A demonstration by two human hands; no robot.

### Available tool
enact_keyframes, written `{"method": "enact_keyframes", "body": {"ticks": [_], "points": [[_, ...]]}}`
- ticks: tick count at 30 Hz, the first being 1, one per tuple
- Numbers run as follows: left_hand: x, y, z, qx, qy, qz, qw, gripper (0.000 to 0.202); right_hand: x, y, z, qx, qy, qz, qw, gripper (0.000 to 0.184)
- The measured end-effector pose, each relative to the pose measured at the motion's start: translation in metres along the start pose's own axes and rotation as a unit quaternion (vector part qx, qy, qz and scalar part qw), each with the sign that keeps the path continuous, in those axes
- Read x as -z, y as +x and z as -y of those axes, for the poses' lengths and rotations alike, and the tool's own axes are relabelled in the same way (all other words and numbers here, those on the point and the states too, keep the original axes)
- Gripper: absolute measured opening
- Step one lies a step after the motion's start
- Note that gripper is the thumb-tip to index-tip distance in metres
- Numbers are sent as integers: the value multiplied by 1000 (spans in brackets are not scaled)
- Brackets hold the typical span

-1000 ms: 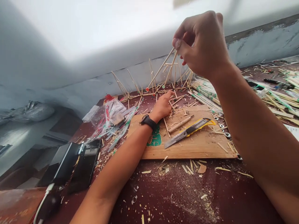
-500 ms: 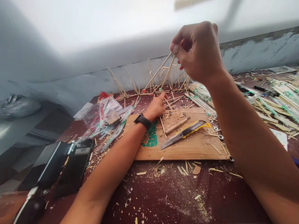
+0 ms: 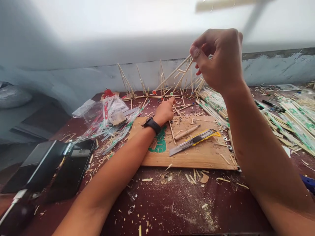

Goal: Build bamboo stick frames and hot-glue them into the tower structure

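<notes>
My right hand (image 3: 219, 59) is raised, its thumb and forefinger pinching the meeting ends of two thin wooden sticks (image 3: 173, 72). These sticks slant down to the left, one ending near a red disc (image 3: 154, 92) and the other near a green disc (image 3: 171, 94). Low at the front of a frame of wooden sticks (image 3: 131, 95), my left hand (image 3: 164, 110) has its forefinger reaching to the base and its other fingers curled. Whatever lies under those fingers is hidden. Behind the pinched sticks, more sticks of the frame stand upright or leaning.
A wooden board (image 3: 204, 159) carries a yellow utility knife (image 3: 195, 141) with its blade out and a pointed wooden rod (image 3: 187, 132). Plastic wrappers (image 3: 115, 113) lie left, packaged sticks (image 3: 214, 103) right. A dark phone (image 3: 73, 167) is at the left; shavings litter the table.
My right hand has shifted right, and the pinched sticks lean further that way. My left hand stays at the base of the frame. The camera view has shifted slightly.
</notes>
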State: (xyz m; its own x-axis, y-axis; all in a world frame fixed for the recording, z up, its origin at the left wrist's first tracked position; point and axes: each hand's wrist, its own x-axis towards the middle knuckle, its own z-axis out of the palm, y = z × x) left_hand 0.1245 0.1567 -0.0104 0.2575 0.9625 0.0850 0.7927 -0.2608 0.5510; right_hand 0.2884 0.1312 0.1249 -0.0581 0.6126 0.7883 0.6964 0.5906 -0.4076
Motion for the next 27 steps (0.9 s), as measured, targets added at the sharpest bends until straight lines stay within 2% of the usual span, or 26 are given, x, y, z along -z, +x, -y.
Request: {"method": "enact_keyframes", "body": {"ticks": [7, 11, 14, 20, 24, 27], "points": [[3, -3, -9, 0, -83, -24, 996, 43, 3, 1, -1, 24, 53, -71, 996, 28], [4, -5, -16, 27, -181, -1, 983, 37, 6, 1, 0, 32, 70, -98, 992, 28], [6, -4, -18, 53, -242, -8, 969, 31, 7, 2, 0, 39, 74, -104, 991, 28], [18, 0, -21, 65, -300, -71, 949, 29, 8, 1, 1, 43, 74, -108, 990, 28], [27, -4, -26, 66, -327, -70, 940, 31, 11, 3, 2, 41, 75, -108, 990, 27], [30, -9, -32, 71, -354, -46, 931, 32, 11, 3, 2, 44, 77, -107, 990, 27]]}}
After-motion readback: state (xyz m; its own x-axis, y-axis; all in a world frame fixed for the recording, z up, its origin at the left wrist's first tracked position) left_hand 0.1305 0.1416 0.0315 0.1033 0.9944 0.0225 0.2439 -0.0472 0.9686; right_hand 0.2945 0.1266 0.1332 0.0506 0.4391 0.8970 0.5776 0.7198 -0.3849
